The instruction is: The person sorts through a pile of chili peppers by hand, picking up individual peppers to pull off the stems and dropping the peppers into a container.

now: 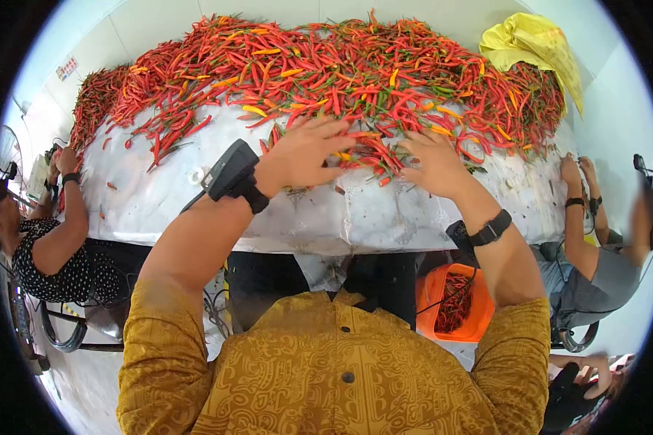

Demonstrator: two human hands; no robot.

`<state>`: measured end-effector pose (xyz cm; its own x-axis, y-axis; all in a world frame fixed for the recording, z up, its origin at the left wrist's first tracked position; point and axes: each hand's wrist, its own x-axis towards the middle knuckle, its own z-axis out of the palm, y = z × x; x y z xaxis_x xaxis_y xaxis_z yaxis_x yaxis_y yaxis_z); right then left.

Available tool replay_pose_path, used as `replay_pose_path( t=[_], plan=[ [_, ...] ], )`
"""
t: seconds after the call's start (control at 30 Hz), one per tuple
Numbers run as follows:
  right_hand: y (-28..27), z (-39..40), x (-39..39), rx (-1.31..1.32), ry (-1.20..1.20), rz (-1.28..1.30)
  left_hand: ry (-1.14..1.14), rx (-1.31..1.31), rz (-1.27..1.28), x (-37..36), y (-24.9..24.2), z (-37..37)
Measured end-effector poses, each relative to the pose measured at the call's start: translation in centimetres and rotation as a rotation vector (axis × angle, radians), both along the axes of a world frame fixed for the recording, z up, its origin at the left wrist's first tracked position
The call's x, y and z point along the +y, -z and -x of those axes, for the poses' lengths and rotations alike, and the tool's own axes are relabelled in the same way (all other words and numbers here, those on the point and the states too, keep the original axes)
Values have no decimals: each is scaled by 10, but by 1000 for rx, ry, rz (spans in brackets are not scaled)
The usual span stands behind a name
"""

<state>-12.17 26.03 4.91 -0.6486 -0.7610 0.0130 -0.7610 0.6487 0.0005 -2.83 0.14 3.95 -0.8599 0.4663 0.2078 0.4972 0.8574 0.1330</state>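
Observation:
A big heap of red chilies [305, 65], with some orange and green ones, covers the back of a table with a pale sheet [268, 225]. My left hand [308, 154] lies with fingers spread at the heap's front edge. Facing it, my right hand [435, 161] has its fingers apart over the same edge. A small bunch of chilies [374, 152] lies between the two hands, close to the fingertips. Neither hand has a chili in its grip. Both wrists carry strapped dark devices.
An orange bucket [428, 299] holding red chilies stands below the table edge, right of my lap. A yellow sack [537, 47] rests at the back right. Co-workers sit at the left [65, 254] and right [602, 283], hands near the heap's ends.

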Motion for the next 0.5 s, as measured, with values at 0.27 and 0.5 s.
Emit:
replay_pose_path(
  t=[0.27,0.5],
  plan=[
    [22,-32,-2,-44,-313,180,-252,-47,43,-13,14,-19],
    [16,-18,-11,-29,-276,250,-256,175,40,-40,14,-16]
  ],
)
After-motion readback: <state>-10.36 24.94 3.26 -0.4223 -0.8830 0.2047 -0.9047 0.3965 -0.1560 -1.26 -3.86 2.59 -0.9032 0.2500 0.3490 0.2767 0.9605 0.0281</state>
